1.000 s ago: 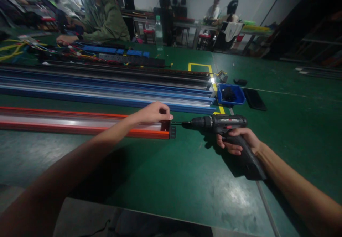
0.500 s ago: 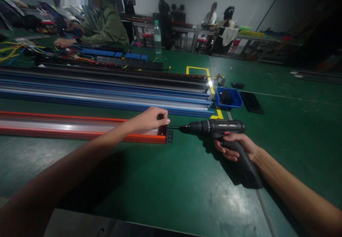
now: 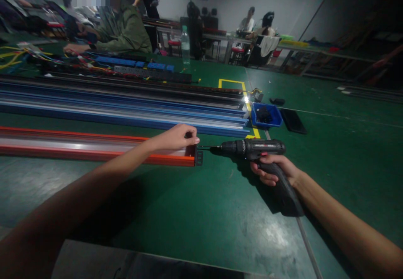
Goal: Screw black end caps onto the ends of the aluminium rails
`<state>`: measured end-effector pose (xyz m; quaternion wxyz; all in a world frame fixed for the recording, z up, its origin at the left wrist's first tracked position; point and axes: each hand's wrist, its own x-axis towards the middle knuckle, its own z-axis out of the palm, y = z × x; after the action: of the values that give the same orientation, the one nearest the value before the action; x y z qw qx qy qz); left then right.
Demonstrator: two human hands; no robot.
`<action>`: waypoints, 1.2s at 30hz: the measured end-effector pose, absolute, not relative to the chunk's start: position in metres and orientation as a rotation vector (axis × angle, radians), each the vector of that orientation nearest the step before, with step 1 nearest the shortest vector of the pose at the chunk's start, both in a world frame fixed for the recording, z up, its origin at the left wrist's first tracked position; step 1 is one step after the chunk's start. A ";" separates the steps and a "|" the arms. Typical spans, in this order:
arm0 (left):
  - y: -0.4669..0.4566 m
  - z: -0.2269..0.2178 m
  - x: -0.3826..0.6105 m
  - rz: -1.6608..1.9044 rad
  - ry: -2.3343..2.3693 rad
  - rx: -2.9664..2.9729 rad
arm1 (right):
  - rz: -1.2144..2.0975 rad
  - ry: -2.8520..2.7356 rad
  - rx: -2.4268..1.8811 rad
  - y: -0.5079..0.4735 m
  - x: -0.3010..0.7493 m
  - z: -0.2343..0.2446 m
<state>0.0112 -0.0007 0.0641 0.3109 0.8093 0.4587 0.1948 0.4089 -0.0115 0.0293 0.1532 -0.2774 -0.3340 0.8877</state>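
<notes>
An orange metal channel lies along the green table, with a black end cap at its right end. My left hand is at that end, thumb and fingers pinched over the cap's top edge; what the fingertips hold there is hidden or too small to make out. In my right hand is a black cordless drill, its handle wrapped by my fingers. The drill's long thin bit points left, its tip at the end cap beside my left fingertips.
Blue and black channels lie behind the orange one. A blue bin with black parts and a dark phone-like slab sit to their right. Across the table a person in a green jacket works near wiring; a bottle stands there.
The view has shifted slightly. Both hands, the drill and the orange channel keep nearly the same positions relative to one another, with the bit still at the end cap.
</notes>
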 end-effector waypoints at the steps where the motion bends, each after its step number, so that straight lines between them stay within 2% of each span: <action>1: -0.001 0.064 0.011 0.514 1.213 2.137 | 2.549 -0.956 -0.798 -0.012 0.409 0.029; 15: -0.001 0.063 0.010 0.511 1.214 2.144 | 2.568 -0.992 -0.699 -0.011 0.409 0.027; 36: -0.003 0.063 0.009 0.463 1.168 2.150 | 2.545 -0.942 -0.805 -0.013 0.407 0.028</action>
<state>0.0093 -0.0025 0.0627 0.3201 0.8178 0.4445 0.1763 0.4075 -0.0133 0.0283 0.1548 -0.2810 -0.3287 0.8883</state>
